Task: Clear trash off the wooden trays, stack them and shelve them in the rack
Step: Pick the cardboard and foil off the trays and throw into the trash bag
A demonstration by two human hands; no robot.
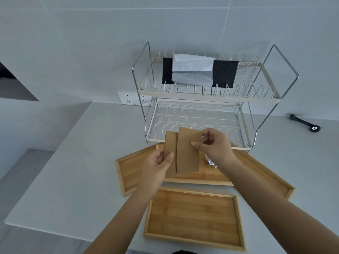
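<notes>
grey counter [55, 162], rack [201, 92] at the wall. left hand [156, 167] and right hand [212, 145] each pinch a cardboard piece [187, 153] above the overlapping trays [192, 217]. risk: foil ball [210, 160] left behind, would roll off during stacking.

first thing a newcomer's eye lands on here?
Both hands, mid-frame: the left hand and right hand each hold a brown cardboard piece up over the wooden trays spread on the counter. Behind them stands the two-tier wire rack against the wall, its top tier holding a black item with white paper draped over it.
</notes>
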